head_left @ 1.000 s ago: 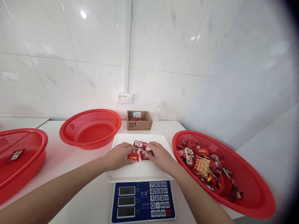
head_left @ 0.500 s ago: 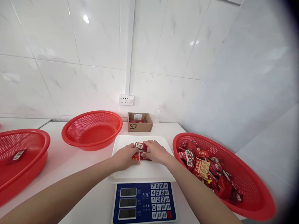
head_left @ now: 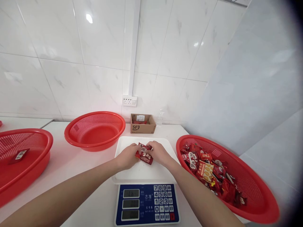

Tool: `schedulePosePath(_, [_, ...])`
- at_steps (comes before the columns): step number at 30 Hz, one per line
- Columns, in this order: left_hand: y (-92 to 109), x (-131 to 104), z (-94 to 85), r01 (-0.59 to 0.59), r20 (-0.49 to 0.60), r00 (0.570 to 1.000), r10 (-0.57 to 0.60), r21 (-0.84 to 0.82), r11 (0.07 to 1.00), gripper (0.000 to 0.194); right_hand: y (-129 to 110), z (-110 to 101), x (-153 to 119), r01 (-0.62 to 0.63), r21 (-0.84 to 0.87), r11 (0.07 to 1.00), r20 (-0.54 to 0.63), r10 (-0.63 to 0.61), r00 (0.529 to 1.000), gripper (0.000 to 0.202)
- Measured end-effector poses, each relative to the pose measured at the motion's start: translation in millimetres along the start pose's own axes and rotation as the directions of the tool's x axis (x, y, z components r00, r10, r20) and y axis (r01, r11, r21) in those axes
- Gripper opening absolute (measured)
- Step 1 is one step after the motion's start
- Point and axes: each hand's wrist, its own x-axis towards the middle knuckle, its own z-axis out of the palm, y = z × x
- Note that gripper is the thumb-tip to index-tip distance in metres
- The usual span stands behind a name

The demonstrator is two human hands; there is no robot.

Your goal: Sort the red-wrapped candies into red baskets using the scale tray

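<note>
Over the white scale tray (head_left: 146,175), my left hand (head_left: 129,156) and my right hand (head_left: 159,152) meet around small red snack packets (head_left: 146,157). The fingers of my left hand are closed on packets at their left side, one with yellow print. My right hand pinches the packets from the right, thumb on top. The packets overlap, and my fingers hide part of them. Below the tray is the scale's blue panel (head_left: 148,205) with keys and three displays.
A red basket (head_left: 260,195) of mixed red packets stands at the right. Another red basket (head_left: 94,146) is behind left, and a third (head_left: 48,142) at the far left holds one packet (head_left: 20,155). An SF cardboard box (head_left: 144,128) is by the wall, beside a clear bottle (head_left: 160,117).
The packets, earlier spread lower on the tray, are now gathered together and tilted between my hands. My fingers have closed in on them. The view has shifted slightly.
</note>
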Motion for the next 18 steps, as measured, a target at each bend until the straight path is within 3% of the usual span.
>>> schedulePosePath(4, [1,3,-5.7,0.066,0.006,0.998,-0.066,-0.093,0.994,0.018,5,-14,-6,-0.045,0.124,0.991,0.021,0.042,0.999,0.014])
schedulePosePath(9, [2,8,-10.2,0.122,0.135,0.986,-0.103,-0.143,0.982,0.023,8,-30,-18,-0.132,0.284,0.95,0.217,0.07,0.974,0.019])
schedulePosePath(12, [6,15,-3.6,0.12,0.181,0.978,-0.104,-0.083,0.989,0.028,6,-26,-23,-0.186,0.308,0.933,0.258,0.106,0.96,0.015])
schedulePosePath(18, [14,30,5.9,0.168,0.254,0.954,-0.156,-0.023,0.986,0.032,5,-13,-23,-0.244,0.415,0.876,0.234,0.157,0.959,0.013])
